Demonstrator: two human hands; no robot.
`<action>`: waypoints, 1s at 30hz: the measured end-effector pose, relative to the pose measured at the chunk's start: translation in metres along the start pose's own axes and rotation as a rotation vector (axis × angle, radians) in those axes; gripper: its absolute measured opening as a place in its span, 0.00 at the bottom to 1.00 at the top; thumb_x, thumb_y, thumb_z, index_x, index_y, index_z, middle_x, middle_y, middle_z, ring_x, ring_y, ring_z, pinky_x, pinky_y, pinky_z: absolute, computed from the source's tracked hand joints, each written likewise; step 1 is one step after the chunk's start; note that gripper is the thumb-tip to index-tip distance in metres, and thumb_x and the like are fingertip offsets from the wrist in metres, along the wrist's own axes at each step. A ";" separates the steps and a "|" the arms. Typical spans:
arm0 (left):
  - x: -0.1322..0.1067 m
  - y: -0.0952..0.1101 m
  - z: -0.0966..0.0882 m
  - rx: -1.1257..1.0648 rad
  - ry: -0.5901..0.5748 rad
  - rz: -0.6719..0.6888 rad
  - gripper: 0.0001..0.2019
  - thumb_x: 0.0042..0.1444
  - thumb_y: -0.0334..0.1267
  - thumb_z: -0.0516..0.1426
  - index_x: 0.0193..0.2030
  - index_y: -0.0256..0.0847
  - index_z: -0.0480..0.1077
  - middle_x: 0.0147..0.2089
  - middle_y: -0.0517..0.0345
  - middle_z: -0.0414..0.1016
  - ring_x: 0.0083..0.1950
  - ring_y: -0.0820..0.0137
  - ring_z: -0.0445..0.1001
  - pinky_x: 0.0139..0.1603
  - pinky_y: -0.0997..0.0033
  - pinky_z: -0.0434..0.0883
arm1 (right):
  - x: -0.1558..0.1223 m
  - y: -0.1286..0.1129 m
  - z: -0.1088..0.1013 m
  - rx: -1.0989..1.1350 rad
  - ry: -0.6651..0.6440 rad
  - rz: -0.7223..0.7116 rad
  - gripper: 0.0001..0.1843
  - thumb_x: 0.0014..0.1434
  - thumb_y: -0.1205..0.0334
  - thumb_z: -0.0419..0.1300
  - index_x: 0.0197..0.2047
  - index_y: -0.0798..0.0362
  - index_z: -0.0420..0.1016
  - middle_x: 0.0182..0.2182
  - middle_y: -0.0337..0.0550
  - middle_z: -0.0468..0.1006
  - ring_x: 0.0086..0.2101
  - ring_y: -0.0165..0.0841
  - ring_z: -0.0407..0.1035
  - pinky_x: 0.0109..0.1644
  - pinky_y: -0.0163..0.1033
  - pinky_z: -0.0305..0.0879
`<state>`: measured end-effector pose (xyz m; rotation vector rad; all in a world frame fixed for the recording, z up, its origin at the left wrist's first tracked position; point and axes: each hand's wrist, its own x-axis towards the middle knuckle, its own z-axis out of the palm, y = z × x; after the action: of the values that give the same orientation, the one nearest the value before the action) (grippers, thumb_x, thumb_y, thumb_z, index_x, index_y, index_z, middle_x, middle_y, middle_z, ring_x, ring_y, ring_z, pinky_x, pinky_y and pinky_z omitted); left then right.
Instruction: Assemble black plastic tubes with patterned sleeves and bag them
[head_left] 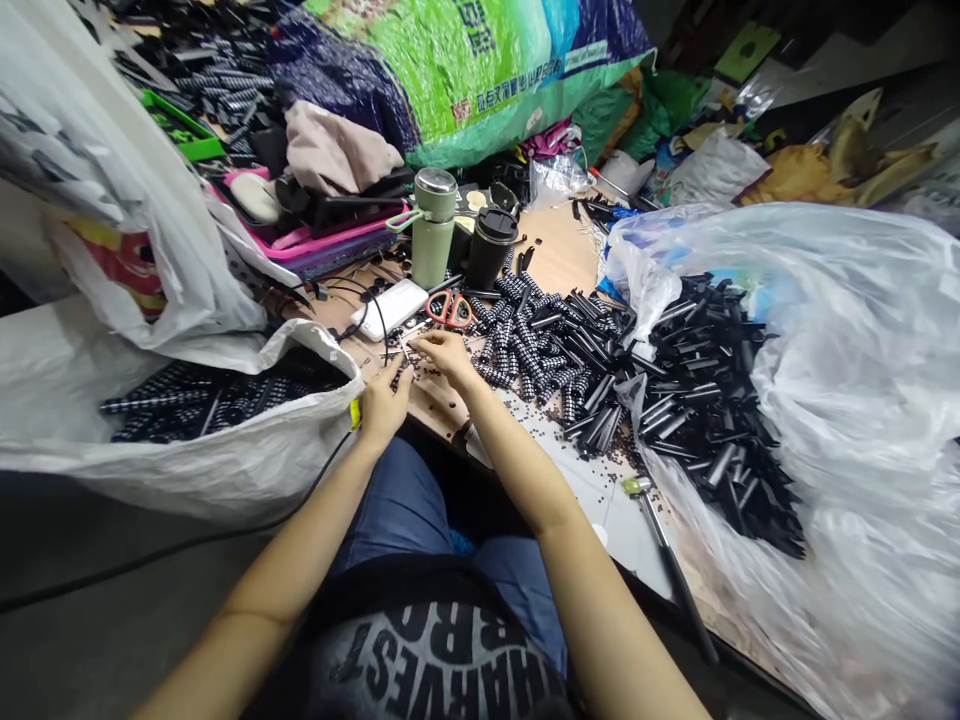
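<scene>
Near the middle of the frame, the left hand (385, 400) is curled, thumb and fingers closed on a small dark piece (397, 379) at the bench (566, 245) edge. Just above and to its right, the right hand (444, 355) has its fingertips drawn together beside a thin pale strip (405, 346); at this size I cannot tell whether it grips the strip. Good work here probably calls for a steady left hand, with small movements from the right fingertips. Staying low over the bench should keep loose dark bits from scattering. The scissors (448, 309) lie just above the hands, clear of the ribbed pieces (517, 340) heaped right of centre.
</scene>
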<state>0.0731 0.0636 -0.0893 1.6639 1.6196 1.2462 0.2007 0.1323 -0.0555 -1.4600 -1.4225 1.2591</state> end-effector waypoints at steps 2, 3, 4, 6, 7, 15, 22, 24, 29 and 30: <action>-0.001 0.004 0.001 -0.030 -0.008 0.024 0.20 0.63 0.45 0.52 0.57 0.37 0.71 0.56 0.46 0.73 0.58 0.60 0.72 0.60 0.61 0.68 | -0.011 0.001 -0.006 0.275 -0.065 0.130 0.08 0.52 0.59 0.62 0.29 0.56 0.74 0.22 0.35 0.73 0.24 0.24 0.65 0.31 0.31 0.61; -0.001 0.005 0.002 -0.040 -0.008 0.035 0.20 0.63 0.45 0.52 0.56 0.36 0.71 0.56 0.45 0.73 0.58 0.60 0.72 0.60 0.61 0.68 | -0.016 0.001 -0.009 0.309 -0.084 0.152 0.09 0.51 0.58 0.63 0.28 0.56 0.73 0.20 0.34 0.71 0.22 0.23 0.64 0.29 0.30 0.61; -0.002 0.006 0.003 -0.046 -0.008 0.046 0.20 0.63 0.45 0.52 0.55 0.35 0.72 0.55 0.45 0.74 0.57 0.60 0.72 0.60 0.61 0.68 | -0.020 0.001 -0.010 0.318 -0.094 0.156 0.10 0.51 0.57 0.63 0.28 0.56 0.73 0.19 0.34 0.70 0.22 0.22 0.63 0.29 0.30 0.61; -0.003 0.008 0.004 -0.046 -0.009 0.061 0.20 0.62 0.44 0.52 0.54 0.34 0.72 0.54 0.44 0.74 0.56 0.60 0.73 0.60 0.61 0.68 | -0.026 0.000 -0.013 0.364 -0.107 0.170 0.12 0.49 0.55 0.64 0.27 0.56 0.73 0.19 0.33 0.70 0.21 0.22 0.62 0.29 0.30 0.61; -0.005 0.008 0.004 -0.041 -0.014 0.067 0.19 0.62 0.44 0.53 0.54 0.34 0.73 0.53 0.44 0.75 0.56 0.60 0.73 0.60 0.60 0.68 | -0.029 0.000 -0.015 0.382 -0.111 0.172 0.13 0.47 0.54 0.65 0.27 0.56 0.73 0.19 0.33 0.70 0.21 0.22 0.62 0.29 0.30 0.62; -0.018 0.004 0.004 -0.035 -0.145 0.079 0.21 0.61 0.41 0.52 0.58 0.37 0.68 0.58 0.45 0.71 0.58 0.59 0.71 0.60 0.59 0.68 | -0.061 0.009 -0.030 -0.088 -0.121 -0.155 0.12 0.54 0.54 0.64 0.36 0.53 0.81 0.35 0.42 0.82 0.35 0.31 0.72 0.43 0.37 0.66; -0.020 0.006 0.014 -0.220 -0.121 -0.042 0.18 0.61 0.46 0.53 0.51 0.36 0.70 0.43 0.49 0.77 0.43 0.65 0.77 0.48 0.66 0.73 | -0.054 0.010 -0.047 -0.749 0.266 -0.103 0.09 0.60 0.63 0.57 0.40 0.55 0.78 0.44 0.55 0.79 0.52 0.46 0.63 0.57 0.52 0.55; -0.019 0.009 0.015 -0.235 -0.127 -0.052 0.17 0.61 0.46 0.54 0.51 0.37 0.70 0.43 0.50 0.77 0.43 0.66 0.77 0.47 0.67 0.73 | -0.050 0.011 -0.045 -0.674 0.220 -0.077 0.05 0.56 0.67 0.59 0.35 0.55 0.77 0.43 0.54 0.79 0.53 0.45 0.62 0.58 0.53 0.54; -0.018 0.024 0.016 -0.200 -0.233 0.068 0.18 0.62 0.45 0.53 0.54 0.39 0.71 0.53 0.49 0.75 0.55 0.63 0.73 0.59 0.63 0.68 | -0.059 0.014 -0.045 -0.015 0.187 0.026 0.09 0.55 0.59 0.61 0.37 0.54 0.78 0.39 0.47 0.80 0.41 0.35 0.72 0.48 0.43 0.66; -0.018 0.027 0.018 -0.192 -0.252 0.092 0.19 0.62 0.45 0.52 0.56 0.39 0.70 0.56 0.49 0.73 0.58 0.62 0.71 0.61 0.62 0.67 | -0.063 0.014 -0.047 0.070 0.171 0.052 0.12 0.54 0.56 0.61 0.37 0.55 0.78 0.36 0.46 0.80 0.36 0.33 0.72 0.44 0.41 0.68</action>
<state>0.1041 0.0458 -0.0788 1.7119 1.2474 1.1432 0.2557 0.0744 -0.0468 -1.5263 -1.2232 1.1733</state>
